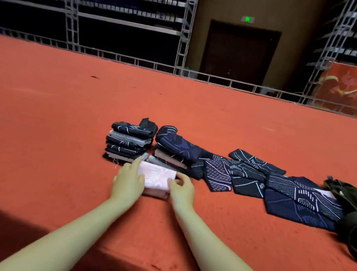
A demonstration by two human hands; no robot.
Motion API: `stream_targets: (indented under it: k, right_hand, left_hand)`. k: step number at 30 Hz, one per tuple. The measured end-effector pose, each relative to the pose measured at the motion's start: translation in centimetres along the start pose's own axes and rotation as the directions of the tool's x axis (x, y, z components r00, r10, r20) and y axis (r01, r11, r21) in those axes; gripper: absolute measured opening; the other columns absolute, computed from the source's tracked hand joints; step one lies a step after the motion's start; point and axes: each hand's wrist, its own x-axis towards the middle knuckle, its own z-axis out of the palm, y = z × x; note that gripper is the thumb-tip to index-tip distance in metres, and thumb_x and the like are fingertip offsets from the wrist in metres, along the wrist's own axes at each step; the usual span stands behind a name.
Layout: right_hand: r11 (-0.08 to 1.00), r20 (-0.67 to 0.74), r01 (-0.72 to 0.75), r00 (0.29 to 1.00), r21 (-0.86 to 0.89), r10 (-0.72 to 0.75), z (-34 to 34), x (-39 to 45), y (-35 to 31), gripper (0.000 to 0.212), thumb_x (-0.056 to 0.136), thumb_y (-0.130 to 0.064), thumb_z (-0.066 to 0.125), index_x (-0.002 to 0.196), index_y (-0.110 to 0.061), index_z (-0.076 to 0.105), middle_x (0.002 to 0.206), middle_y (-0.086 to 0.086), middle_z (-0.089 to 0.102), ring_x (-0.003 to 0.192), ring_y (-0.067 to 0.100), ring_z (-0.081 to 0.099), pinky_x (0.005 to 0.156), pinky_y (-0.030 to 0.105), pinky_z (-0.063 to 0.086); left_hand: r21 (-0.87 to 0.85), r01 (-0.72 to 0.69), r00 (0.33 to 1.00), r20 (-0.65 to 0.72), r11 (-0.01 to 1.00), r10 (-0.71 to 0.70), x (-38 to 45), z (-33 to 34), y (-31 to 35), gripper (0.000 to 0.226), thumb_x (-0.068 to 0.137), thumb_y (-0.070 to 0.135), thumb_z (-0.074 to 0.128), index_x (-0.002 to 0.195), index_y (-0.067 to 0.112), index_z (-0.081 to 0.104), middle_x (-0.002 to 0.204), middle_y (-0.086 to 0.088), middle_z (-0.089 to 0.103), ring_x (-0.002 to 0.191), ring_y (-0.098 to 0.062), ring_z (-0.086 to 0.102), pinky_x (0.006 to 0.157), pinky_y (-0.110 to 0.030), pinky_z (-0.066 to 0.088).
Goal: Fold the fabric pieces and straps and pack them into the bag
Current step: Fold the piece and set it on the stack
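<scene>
A folded pink fabric piece [157, 180] lies on the red cloth between my hands. My left hand [128, 179] holds its left edge, thumb on top and fingers stretched along the side. My right hand [181, 188] pinches its right edge with curled fingers. Just behind stand two stacks of folded dark patterned pieces, the left stack [128, 143] neat and the right stack [173, 149] leaning. Unfolded dark patterned pieces [253, 180] trail off to the right. A dark olive bag [354, 207] sits at the far right edge, partly cut off.
The red-covered surface [56, 114] stretches wide to the left and behind the stacks; its front edge drops off near my forearms. A metal truss railing [136, 61] runs along the far edge, with scaffolding and a dark door beyond.
</scene>
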Motion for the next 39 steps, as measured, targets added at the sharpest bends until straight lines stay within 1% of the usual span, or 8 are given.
stream_targets:
  k: [2, 4, 10, 17, 25, 29, 34, 39]
  right_hand:
    - [0.991, 0.031, 0.053, 0.998, -0.122, -0.049, 0.3, -0.1, 0.3, 0.03, 0.088, -0.019, 0.059, 0.117, -0.011, 0.062, 0.109, 0.006, 0.066, 0.095, 0.015, 0.058, 0.078, 0.023, 0.039]
    - [0.98, 0.081, 0.099, 0.993, -0.174, -0.086, -0.4, -0.2, 0.2, 0.027, 0.093, -0.02, 0.053, 0.117, -0.011, 0.062, 0.114, 0.005, 0.064, 0.099, 0.014, 0.055, 0.08, 0.021, 0.036]
    - [0.866, 0.068, 0.249, 0.967, -0.435, -0.244, -8.9, 1.5, 1.6, 0.025, 0.092, -0.015, 0.054, 0.114, -0.011, 0.064, 0.11, 0.005, 0.065, 0.106, 0.019, 0.059, 0.093, 0.027, 0.041]
    - [0.701, 0.014, 0.114, 0.989, -0.704, -0.147, -20.4, 4.3, 4.9, 0.036, 0.09, -0.024, 0.058, 0.124, -0.016, 0.058, 0.117, 0.007, 0.059, 0.116, 0.025, 0.05, 0.099, 0.03, 0.036]
    - [0.663, 0.131, 0.287, 0.952, -0.692, -0.276, -21.4, 5.9, 6.2, 0.042, 0.089, -0.03, 0.059, 0.13, -0.021, 0.053, 0.115, -0.003, 0.058, 0.114, 0.015, 0.048, 0.098, 0.025, 0.035]
    - [0.669, 0.094, 0.275, 0.951, -0.691, -0.295, -20.8, 7.4, 6.1, 0.043, 0.089, -0.031, 0.057, 0.131, -0.022, 0.051, 0.104, -0.004, 0.055, 0.11, 0.017, 0.047, 0.093, 0.028, 0.039]
    - [0.678, 0.154, 0.396, 0.908, -0.619, -0.39, -20.9, 7.9, 6.1, 0.054, 0.085, -0.028, 0.065, 0.136, -0.025, 0.046, 0.121, -0.006, 0.053, 0.117, 0.011, 0.044, 0.102, 0.028, 0.036]
    - [0.736, 0.214, 0.483, 0.874, -0.474, -0.435, -20.5, 7.9, 5.7, 0.06, 0.081, -0.028, 0.073, 0.136, -0.025, 0.048, 0.13, -0.013, 0.05, 0.125, 0.007, 0.043, 0.108, 0.026, 0.033]
  left_hand:
    - [0.161, 0.073, 0.993, 0.075, 0.984, -0.086, -0.3, 0.1, -0.5, 0.051, 0.095, 0.026, 0.043, 0.145, 0.024, 0.033, 0.132, -0.015, 0.046, 0.124, -0.033, 0.038, 0.099, -0.042, 0.036]
    - [0.188, 0.045, 0.997, 0.048, 0.981, -0.055, -0.3, 0.0, -0.4, 0.047, 0.093, 0.024, 0.045, 0.14, 0.021, 0.04, 0.134, -0.013, 0.042, 0.129, -0.032, 0.031, 0.101, -0.043, 0.034]
    - [0.033, -0.426, 0.903, -0.047, 0.904, 0.427, -1.9, 1.2, 3.4, 0.038, 0.072, 0.016, 0.048, 0.104, 0.014, 0.068, 0.109, -0.01, 0.059, 0.106, -0.033, 0.052, 0.089, -0.041, 0.048]
    - [-0.129, -0.387, 0.898, 0.172, 0.913, 0.405, -4.2, 8.7, 10.2, 0.037, 0.089, 0.018, 0.05, 0.126, 0.023, 0.055, 0.122, -0.002, 0.049, 0.117, -0.021, 0.043, 0.1, -0.033, 0.035]
    - [0.044, -0.399, 0.882, 0.291, 0.916, 0.37, -0.1, 15.7, 13.5, 0.053, 0.088, 0.044, 0.057, 0.138, 0.032, 0.044, 0.142, 0.006, 0.039, 0.13, -0.021, 0.029, 0.105, -0.035, 0.036]
    - [0.016, -0.465, 0.87, 0.195, 0.885, 0.453, 2.2, 16.9, 14.0, 0.029, 0.089, 0.032, 0.058, 0.117, 0.035, 0.064, 0.115, 0.009, 0.062, 0.109, -0.019, 0.046, 0.093, -0.032, 0.041]
    - [-0.314, -0.533, 0.819, 0.042, 0.786, 0.572, 2.4, 16.3, 14.8, 0.02, 0.084, 0.026, 0.065, 0.102, 0.025, 0.074, 0.102, 0.007, 0.072, 0.099, -0.015, 0.062, 0.088, -0.027, 0.044]
    - [-0.526, -0.492, 0.851, -0.121, 0.694, 0.512, 1.6, 13.2, 16.3, 0.018, 0.081, 0.025, 0.064, 0.097, 0.023, 0.074, 0.094, 0.012, 0.071, 0.091, -0.006, 0.063, 0.086, -0.024, 0.047]
